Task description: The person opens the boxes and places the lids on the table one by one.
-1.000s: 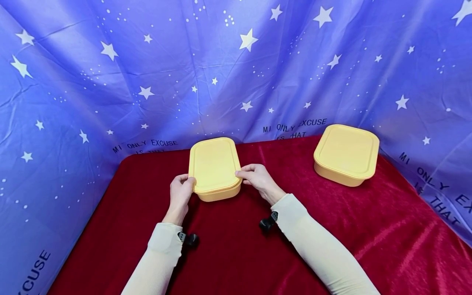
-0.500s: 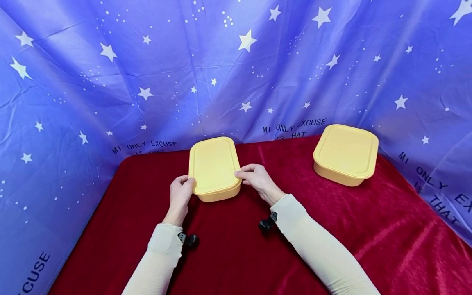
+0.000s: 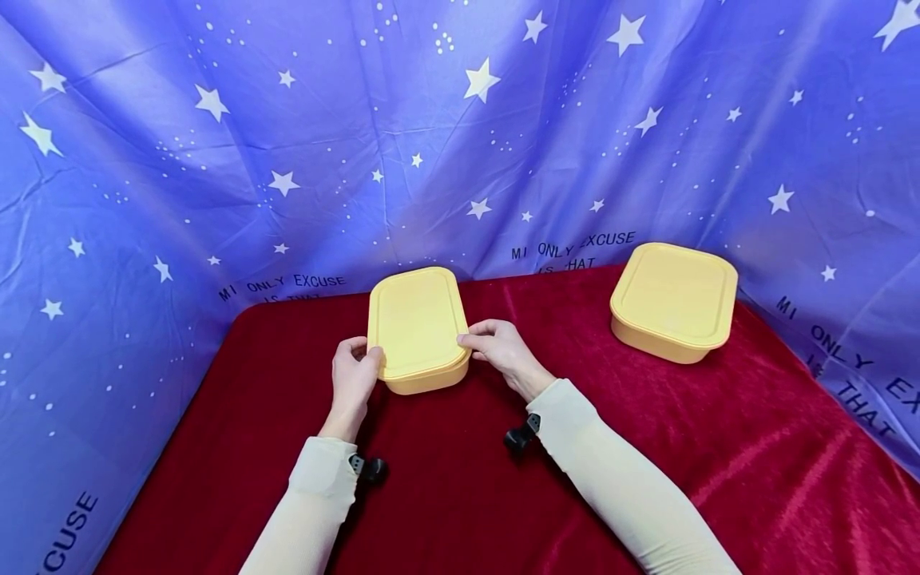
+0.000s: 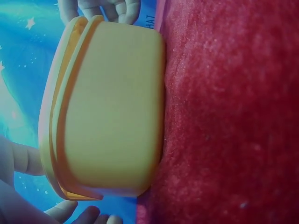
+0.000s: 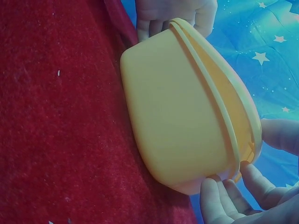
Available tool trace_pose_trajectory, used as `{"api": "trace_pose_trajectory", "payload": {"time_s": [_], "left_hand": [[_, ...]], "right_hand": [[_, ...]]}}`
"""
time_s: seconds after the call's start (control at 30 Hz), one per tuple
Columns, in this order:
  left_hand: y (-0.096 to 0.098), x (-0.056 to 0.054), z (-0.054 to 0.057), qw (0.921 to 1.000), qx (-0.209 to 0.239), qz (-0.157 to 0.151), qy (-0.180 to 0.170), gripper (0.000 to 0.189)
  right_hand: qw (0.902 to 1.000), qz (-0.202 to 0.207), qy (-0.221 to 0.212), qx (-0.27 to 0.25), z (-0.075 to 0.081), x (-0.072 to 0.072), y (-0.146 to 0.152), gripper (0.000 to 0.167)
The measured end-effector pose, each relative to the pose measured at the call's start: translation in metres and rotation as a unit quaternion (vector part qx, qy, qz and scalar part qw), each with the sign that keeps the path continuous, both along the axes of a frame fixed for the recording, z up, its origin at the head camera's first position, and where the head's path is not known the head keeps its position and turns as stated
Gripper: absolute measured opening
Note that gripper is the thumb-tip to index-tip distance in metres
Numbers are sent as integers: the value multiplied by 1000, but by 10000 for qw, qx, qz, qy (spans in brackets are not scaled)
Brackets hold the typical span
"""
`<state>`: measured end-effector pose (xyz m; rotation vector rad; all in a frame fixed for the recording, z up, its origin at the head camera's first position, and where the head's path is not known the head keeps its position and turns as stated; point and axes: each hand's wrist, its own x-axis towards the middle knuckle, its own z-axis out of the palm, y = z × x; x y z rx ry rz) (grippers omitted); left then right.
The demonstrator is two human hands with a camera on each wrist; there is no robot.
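A yellow lidded food container (image 3: 431,381) sits on the red cloth in the head view. Its flat lid (image 3: 420,319) lies over the top, and its near edge is lifted off the rim. That gap shows in both wrist views, widening toward the right hand's corner under the raised lid edge (image 5: 254,126). My left hand (image 3: 352,379) pinches the lid's near left corner, thumb on top and fingers below. At the near right side, my right hand (image 3: 503,347) pinches the lid edge between thumb and index finger, other fingers against the container wall. The container's inside is hidden.
A second yellow container (image 3: 676,295), lid on, stands at the back right of the table. Red velvety cloth (image 3: 446,495) covers the table. A blue star-printed curtain (image 3: 431,120) hangs behind and along both sides.
My left thumb has shifted slightly at the lid's corner. The right hand and both containers stay nearly where they were.
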<state>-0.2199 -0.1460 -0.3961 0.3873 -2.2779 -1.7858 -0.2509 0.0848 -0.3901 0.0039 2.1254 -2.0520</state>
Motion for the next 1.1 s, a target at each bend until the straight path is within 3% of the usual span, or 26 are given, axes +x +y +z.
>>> {"api": "trace_pose_trajectory", "payload": {"time_s": [0.27, 0.43, 0.67, 0.87, 1.1], "left_hand": [[3, 3, 2, 9941, -959, 266, 428, 39], [5, 3, 3, 9889, -1234, 309, 772, 38], [8, 5, 5, 9825, -1605, -27, 940, 42], [12, 8, 7, 9737, -1858, -412, 1256, 34], [16, 11, 10, 9644, -2235, -504, 1321, 30]], "right_hand": [[10000, -19, 55, 0, -4, -3, 0, 29], [10000, -51, 23, 28, -4, -3, 0, 28], [10000, -37, 1, 40, -4, -3, 0, 27], [10000, -23, 20, 0, -4, -3, 0, 27], [10000, -9, 74, 32, -3, -2, 0, 29]]}}
